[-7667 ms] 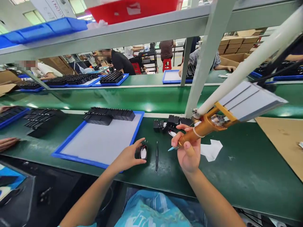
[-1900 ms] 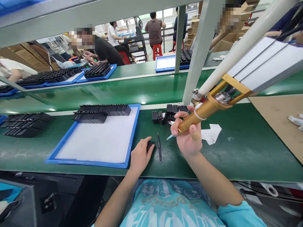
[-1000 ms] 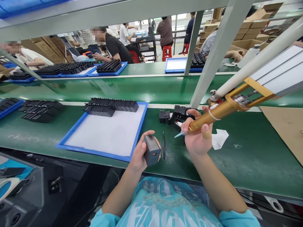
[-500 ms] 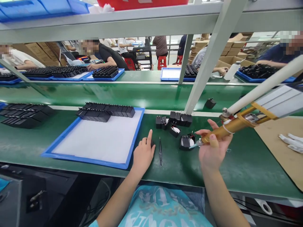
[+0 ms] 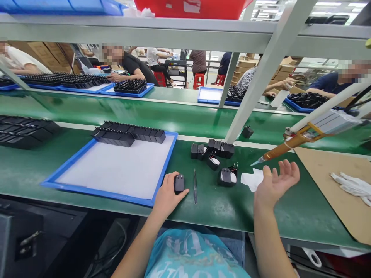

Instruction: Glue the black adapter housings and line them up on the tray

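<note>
Right hand [image 5: 274, 184] hovers palm-up; left hand [image 5: 166, 194] curls (grip unclear from here).

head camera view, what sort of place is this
Probably a factory assembly line: rows of black plug housings in a blue-edged tray, an amber syringe over the green bench, and co-workers beyond.

The block [image 5: 179, 184] at the left hand [image 5: 167, 196] is black, the bench [image 5: 223, 206] below it green, the dispenser [image 5: 278, 150] beyond the right hand [image 5: 274, 183] gold with a pale-blue tip [image 5: 255, 163].
</note>
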A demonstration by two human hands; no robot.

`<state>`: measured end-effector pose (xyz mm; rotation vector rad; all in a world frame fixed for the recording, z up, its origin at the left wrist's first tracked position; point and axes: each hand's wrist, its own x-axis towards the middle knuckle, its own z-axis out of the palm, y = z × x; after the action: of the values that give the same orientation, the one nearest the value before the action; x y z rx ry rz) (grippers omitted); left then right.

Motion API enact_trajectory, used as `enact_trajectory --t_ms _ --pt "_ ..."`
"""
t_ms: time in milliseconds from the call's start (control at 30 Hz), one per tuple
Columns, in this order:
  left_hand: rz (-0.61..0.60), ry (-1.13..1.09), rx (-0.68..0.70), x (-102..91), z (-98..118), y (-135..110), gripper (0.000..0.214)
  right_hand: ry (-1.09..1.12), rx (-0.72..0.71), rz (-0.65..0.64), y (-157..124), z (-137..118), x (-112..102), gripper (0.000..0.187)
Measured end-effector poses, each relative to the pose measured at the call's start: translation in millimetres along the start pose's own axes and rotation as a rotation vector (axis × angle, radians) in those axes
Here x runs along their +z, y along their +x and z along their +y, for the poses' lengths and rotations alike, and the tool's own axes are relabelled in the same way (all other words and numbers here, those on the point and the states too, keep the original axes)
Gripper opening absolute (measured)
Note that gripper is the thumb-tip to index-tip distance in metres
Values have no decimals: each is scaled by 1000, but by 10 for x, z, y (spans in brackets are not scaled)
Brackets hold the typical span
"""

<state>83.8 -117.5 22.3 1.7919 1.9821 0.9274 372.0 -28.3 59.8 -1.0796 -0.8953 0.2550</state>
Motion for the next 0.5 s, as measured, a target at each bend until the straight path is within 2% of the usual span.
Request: enact_trajectory --t_ms 67,100,133,167,200,233,267,333,400,500 --pt "74 19 -49 59 16 -74 49 17 -72 -106 -281 -147 50 54" --pt "87 28 -75 83 24 -104 50 45 -81 -246 -448 -229 90 44" --pt "87 36 -100 102 30 -131 51 37 -110 -468 -621 -309 138 34" --pt "74 44 -119 117 32 -156 50 0 -197 -709 -794 -382 191 30" --pt "56 53 -129 126 26 -183 48 -35 -270 -895 -958 -443 247 30" --pt "39 62 -129 132 11 -210 46 -55 -352 -1024 -1106 -486 303 30" --pt "28 67 -117 134 -15 -239 44 -76 -424 -1096 -1233 -507 356 30" --pt "28 66 -64 132 -101 -295 43 -153 -504 -1142 -1418 -488 438 34" --pt "40 36 34 125 -215 -341 50 -228 -581 -1131 -1515 -416 471 37" --pt "-7 -17 164 116 -368 -395 60 -307 -655 -1101 -1553 -327 432 37"
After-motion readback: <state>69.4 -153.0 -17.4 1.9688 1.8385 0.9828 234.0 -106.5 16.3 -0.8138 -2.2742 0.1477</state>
